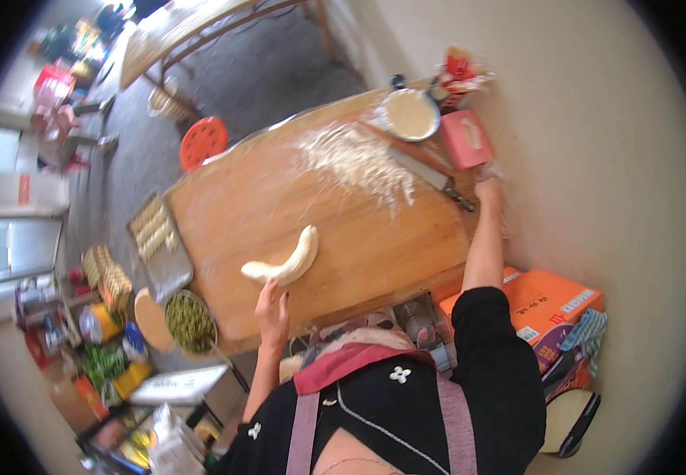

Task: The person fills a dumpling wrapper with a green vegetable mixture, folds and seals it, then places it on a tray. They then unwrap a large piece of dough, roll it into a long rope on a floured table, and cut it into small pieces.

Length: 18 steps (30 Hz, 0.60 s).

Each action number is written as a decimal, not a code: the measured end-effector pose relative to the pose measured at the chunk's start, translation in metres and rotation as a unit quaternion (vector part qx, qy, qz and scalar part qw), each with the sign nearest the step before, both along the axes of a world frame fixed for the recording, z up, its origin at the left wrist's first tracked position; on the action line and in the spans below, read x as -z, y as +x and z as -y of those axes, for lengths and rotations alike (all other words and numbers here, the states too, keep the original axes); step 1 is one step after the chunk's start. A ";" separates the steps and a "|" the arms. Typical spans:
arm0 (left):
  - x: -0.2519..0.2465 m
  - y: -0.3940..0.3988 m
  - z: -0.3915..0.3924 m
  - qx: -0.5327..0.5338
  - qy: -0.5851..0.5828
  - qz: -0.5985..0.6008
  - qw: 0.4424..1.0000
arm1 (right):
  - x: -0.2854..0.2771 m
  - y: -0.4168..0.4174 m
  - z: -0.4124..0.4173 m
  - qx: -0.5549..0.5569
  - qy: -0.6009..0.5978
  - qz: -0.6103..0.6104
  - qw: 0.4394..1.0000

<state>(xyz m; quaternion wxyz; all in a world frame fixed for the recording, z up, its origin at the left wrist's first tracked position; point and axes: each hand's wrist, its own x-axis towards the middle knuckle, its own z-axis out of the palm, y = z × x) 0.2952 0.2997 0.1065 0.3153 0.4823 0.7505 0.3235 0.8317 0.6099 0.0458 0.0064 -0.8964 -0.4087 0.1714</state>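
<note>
A thick, curved roll of pale dough (286, 265) lies on the wooden work table (224, 208). My left hand (273, 314) is at its near edge, fingertips at or just touching the dough, thumb apart. My right hand (489, 193) reaches to the table's right side by the wall, beside a pink tissue box (466, 139). Some clear plastic shows around its fingers; whether they grip it I cannot tell. Just left of that hand lies a cleaver (429, 175) with a dark handle. A wooden rolling pin (405, 145) rests alongside the blade.
Loose flour (357, 163) covers the table's far part, near a bowl of flour-like powder (412, 114). At the left edge are a metal tray (167, 270) with shaped dough pieces and a bowl of chopped green filling (189, 323). An orange carton (550, 303) stands at the right. A red stool (203, 142) is beyond.
</note>
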 end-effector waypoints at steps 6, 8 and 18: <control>0.003 -0.015 -0.023 0.089 0.026 -0.187 0.978 | -0.070 -0.188 0.063 -0.159 0.395 -0.120 0.897; 0.014 -0.015 -0.037 0.137 -0.011 -0.232 0.963 | -0.053 -0.256 0.097 -0.353 0.242 -0.299 0.853; 0.047 -0.055 -0.052 0.216 -0.207 -0.196 0.934 | -0.001 -0.359 0.154 -0.639 0.134 -0.185 0.735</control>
